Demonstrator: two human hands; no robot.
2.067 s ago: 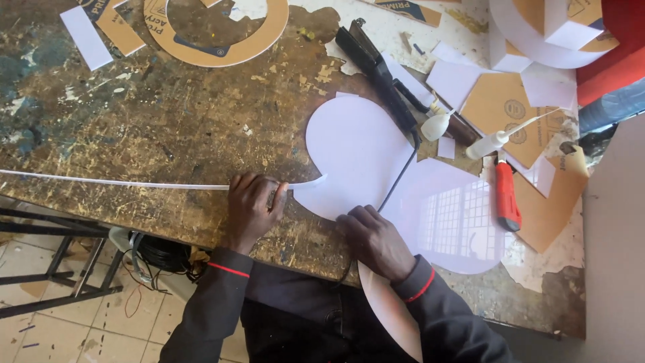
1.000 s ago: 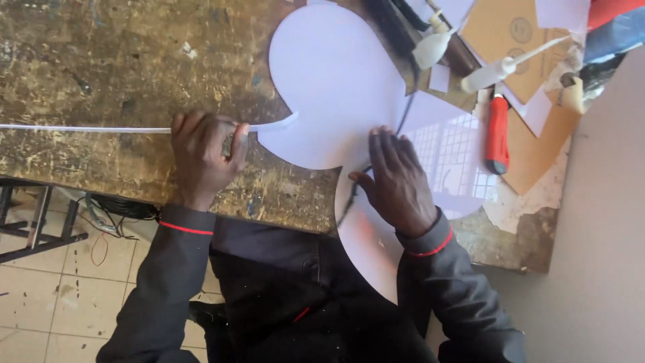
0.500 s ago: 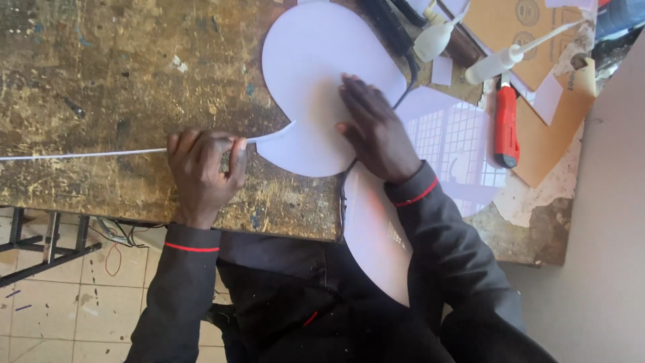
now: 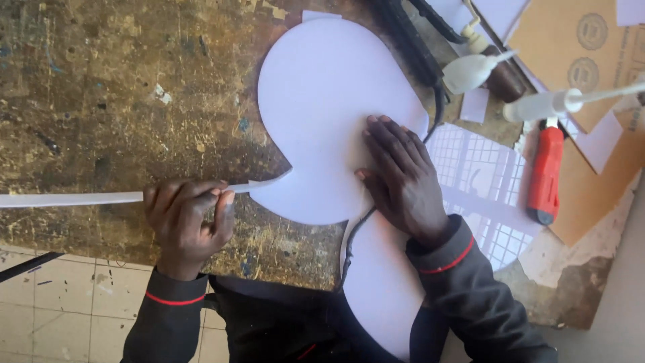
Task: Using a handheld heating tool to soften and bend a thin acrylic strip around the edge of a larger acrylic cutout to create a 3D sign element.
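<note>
A large white rounded sheet (image 4: pixel 329 107) lies flat on the worn, paint-flecked table (image 4: pixel 107 87), near the table's front edge. The right hand (image 4: pixel 400 175) rests on top of the sheet's right side, palm down with fingers spread and extended, pressing it to the table rather than gripping it. From the sheet's lower left a narrow white strip (image 4: pixel 74 199) runs off to the left, still joined to the sheet at a pointed corner. The left hand (image 4: pixel 188 218) sits just left of that corner, fingers curled closed around the strip, pinching it between thumb and fingertips. A second white rounded piece (image 4: pixel 379 282) hangs over the table's edge below the right hand, toward the person's lap. To the right of the right hand, well apart from it, lie a red utility knife (image 4: pixel 545 175), pieces of brown cardboard (image 4: pixel 591 54) and white squeeze bottles (image 4: pixel 474 70).
</note>
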